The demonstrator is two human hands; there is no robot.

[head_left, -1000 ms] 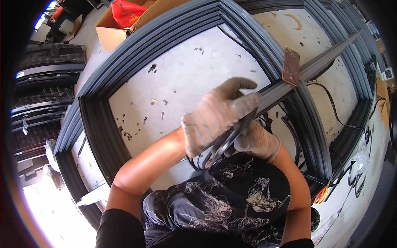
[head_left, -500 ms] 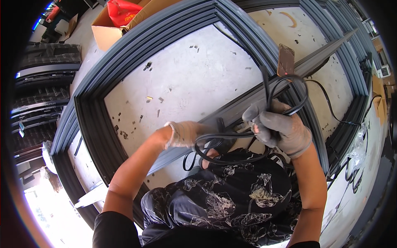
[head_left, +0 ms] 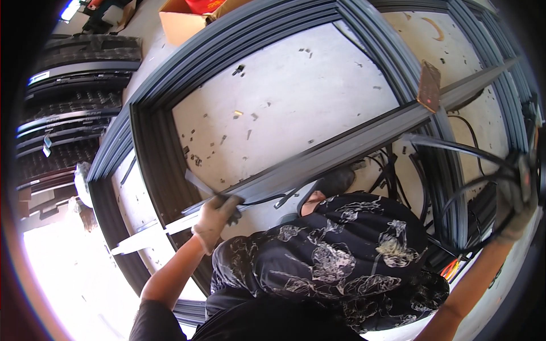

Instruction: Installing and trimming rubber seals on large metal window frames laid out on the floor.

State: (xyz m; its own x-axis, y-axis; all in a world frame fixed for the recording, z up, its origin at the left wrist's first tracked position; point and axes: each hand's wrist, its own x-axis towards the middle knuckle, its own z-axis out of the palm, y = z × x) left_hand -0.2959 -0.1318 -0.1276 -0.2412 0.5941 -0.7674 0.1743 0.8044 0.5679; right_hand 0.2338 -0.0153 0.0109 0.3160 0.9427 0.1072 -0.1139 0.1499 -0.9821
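Note:
My left hand [head_left: 219, 217], in a light glove with dark fingers, is closed at the left end of a long dark grey metal bar [head_left: 318, 161]. A thin black flexible strip [head_left: 273, 198] runs from its fingers to the right along the bar. Above those fingers sticks out a short grey piece [head_left: 199, 183], blurred. Far to the right, my gloved right hand [head_left: 516, 207] is closed round loops of the black strip, which hang in wide curves beside it. The bar lies slantwise over the stacked dark grey frames [head_left: 153, 145].
A brown phone [head_left: 429, 87] rests on the bar's right part. Small dark scraps [head_left: 239, 70] litter the pale floor inside the frames. An open cardboard box [head_left: 185, 24] with something red stands at the back. Wrapped dark profiles [head_left: 79, 77] are stacked at left. My shoe [head_left: 335, 181] is below the bar.
My hands have moved apart: the left toward the bar's left end, the right far out to the right with the strip's loops. The view has shifted, so the surroundings sit farther right.

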